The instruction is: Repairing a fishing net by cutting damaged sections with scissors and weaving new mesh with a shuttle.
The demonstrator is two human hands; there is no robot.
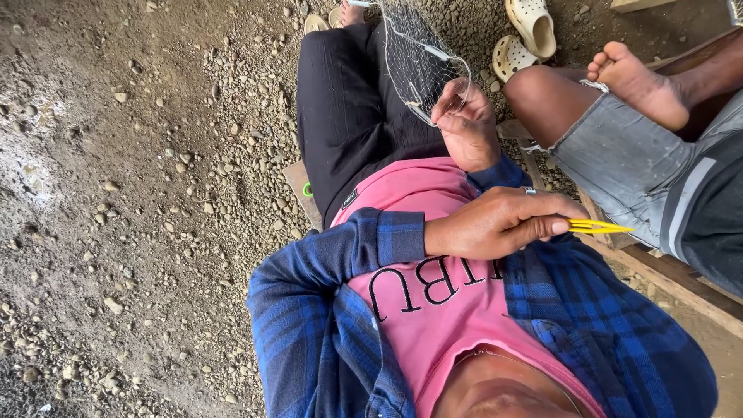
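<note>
My right hand (pixel 467 128) is raised over my lap and pinches the edge of a fine, clear fishing net (pixel 418 54), which stretches away toward my feet. My left hand (pixel 499 224) reaches across my chest from the left in a blue plaid sleeve. It grips a thin yellow netting needle (pixel 600 227) whose tip points right. A ring shows on one of its fingers. The two hands are close but apart, the left just below the right. I wear a pink shirt and black trousers (pixel 340 116).
Another person sits close on my right: a bare knee, grey shorts (pixel 619 162) and a bare foot (pixel 638 81). A pair of cream clogs (pixel 526 35) lies on the ground. I sit on a wooden plank (pixel 665 279). Pebbly dirt ground (pixel 139 193) fills the left.
</note>
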